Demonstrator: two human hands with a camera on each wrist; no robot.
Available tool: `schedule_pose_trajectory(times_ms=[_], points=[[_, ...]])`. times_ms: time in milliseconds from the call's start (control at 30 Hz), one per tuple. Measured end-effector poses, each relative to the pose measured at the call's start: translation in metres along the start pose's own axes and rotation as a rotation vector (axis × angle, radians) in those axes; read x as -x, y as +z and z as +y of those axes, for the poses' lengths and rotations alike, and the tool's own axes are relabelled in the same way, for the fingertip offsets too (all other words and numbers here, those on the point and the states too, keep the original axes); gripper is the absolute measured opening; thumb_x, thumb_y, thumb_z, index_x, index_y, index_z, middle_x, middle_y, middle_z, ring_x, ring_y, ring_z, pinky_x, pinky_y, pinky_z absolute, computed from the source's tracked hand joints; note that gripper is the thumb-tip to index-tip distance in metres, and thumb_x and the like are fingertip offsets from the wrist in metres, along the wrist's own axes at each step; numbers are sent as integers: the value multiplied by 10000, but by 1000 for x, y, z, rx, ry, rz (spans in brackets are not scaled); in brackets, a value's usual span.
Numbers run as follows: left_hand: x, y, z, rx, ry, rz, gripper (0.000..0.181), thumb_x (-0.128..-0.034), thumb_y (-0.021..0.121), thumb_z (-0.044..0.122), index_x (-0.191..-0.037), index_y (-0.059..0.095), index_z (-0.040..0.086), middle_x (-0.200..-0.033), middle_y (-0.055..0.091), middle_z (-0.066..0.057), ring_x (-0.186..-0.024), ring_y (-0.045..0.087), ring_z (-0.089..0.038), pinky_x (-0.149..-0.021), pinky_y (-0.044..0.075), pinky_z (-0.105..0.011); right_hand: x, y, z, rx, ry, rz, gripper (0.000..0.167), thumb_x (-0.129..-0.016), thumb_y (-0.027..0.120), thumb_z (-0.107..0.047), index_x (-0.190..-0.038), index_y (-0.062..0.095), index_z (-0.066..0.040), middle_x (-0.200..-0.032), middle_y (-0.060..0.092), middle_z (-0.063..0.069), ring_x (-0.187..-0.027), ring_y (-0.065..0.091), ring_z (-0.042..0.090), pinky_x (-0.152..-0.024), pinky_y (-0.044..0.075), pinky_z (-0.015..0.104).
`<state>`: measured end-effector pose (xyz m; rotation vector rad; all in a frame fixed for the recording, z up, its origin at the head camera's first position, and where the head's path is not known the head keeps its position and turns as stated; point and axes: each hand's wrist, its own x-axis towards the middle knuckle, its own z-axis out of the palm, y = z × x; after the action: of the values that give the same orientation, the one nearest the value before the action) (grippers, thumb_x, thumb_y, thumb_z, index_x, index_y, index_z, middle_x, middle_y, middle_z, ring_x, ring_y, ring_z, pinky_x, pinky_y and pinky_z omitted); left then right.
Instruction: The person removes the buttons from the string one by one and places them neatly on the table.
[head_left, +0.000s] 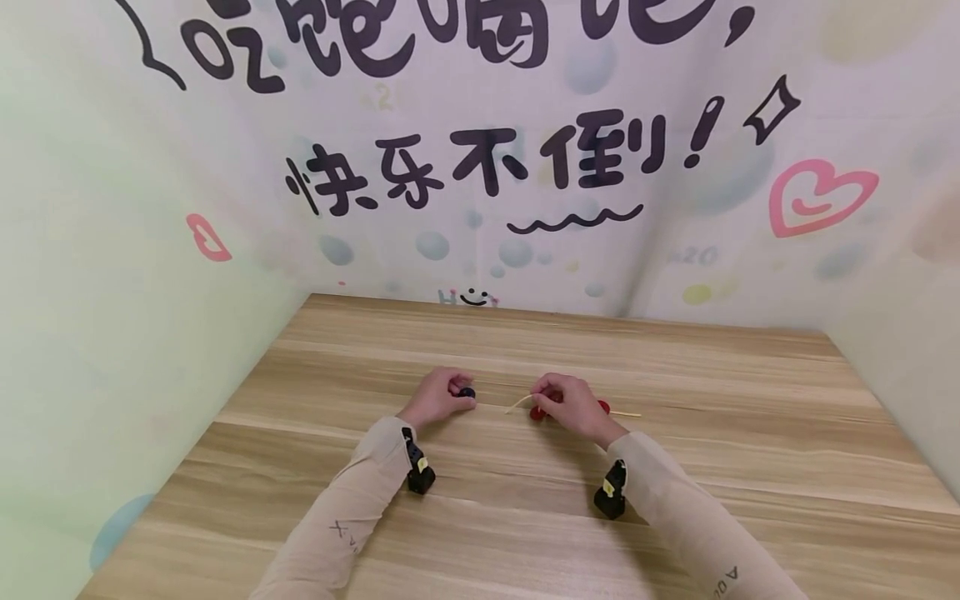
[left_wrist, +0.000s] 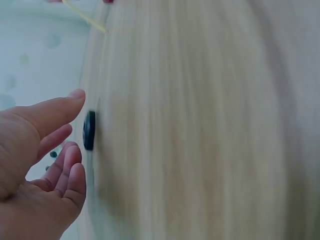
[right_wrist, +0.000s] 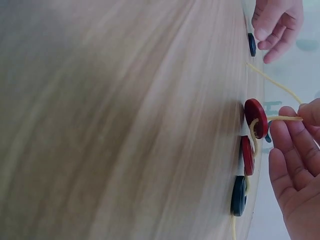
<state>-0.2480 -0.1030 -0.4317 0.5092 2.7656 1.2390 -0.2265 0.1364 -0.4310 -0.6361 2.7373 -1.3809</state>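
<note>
My right hand (head_left: 573,407) pinches a yellow string (right_wrist: 280,86) between thumb and fingers. The string runs through a tilted red button (right_wrist: 256,111), then a second red button (right_wrist: 247,156) and a dark button (right_wrist: 239,196), all in a row in the right wrist view. One end of the string points toward my left hand (head_left: 438,395). A separate dark button (left_wrist: 89,130) lies on the table by the left hand's fingertips. In the left wrist view, thumb and fingers are parted around it, with a gap showing; they do not grip it.
The wood-grain table (head_left: 510,533) reaches back to a printed cloth wall (head_left: 420,267) with dark lettering. Pale walls close in both sides. A strap with a small black camera (head_left: 422,475) sits on the left wrist, another camera (head_left: 611,500) on the right.
</note>
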Motion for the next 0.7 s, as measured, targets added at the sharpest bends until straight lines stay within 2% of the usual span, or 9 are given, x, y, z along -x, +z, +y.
schedule_pose_trajectory(times_ms=[167, 367, 500, 700], points=[[-1, 9, 14, 36, 53, -5, 339, -735, 695, 43, -1047, 597, -49, -948, 577, -160, -842, 533, -239, -752, 446, -319, -1, 2, -1, -13, -4, -4, 39, -824, 613, -57, -853, 603, -34, -754, 605, 52, -653, 525, 122, -574, 462, 229], [-3, 31, 34, 112, 65, -90, 312, -812, 640, 133, -1076, 582, -23, -1020, 599, -129, -912, 573, -208, -792, 460, -277, -1, 3, -2, -19, -2, -3, 48, -830, 609, -69, -866, 616, -38, -777, 618, 31, -697, 565, 124, -607, 471, 236], [-3, 40, 42, 134, 67, -107, 263, -821, 634, 156, -1032, 607, 1, -959, 623, -88, -861, 593, -171, -747, 468, -235, -1, 3, -3, -3, -9, 9, 38, -834, 608, -84, -862, 622, -64, -789, 618, 7, -705, 561, 112, -614, 469, 241], [-5, 43, 47, 110, 73, -77, 157, -824, 631, 161, -920, 657, 39, -825, 635, -33, -726, 579, -103, -649, 468, -202, 0, 3, -2, 14, 1, 16, 37, -835, 608, -89, -865, 626, -78, -804, 618, 6, -712, 561, 112, -616, 472, 239]])
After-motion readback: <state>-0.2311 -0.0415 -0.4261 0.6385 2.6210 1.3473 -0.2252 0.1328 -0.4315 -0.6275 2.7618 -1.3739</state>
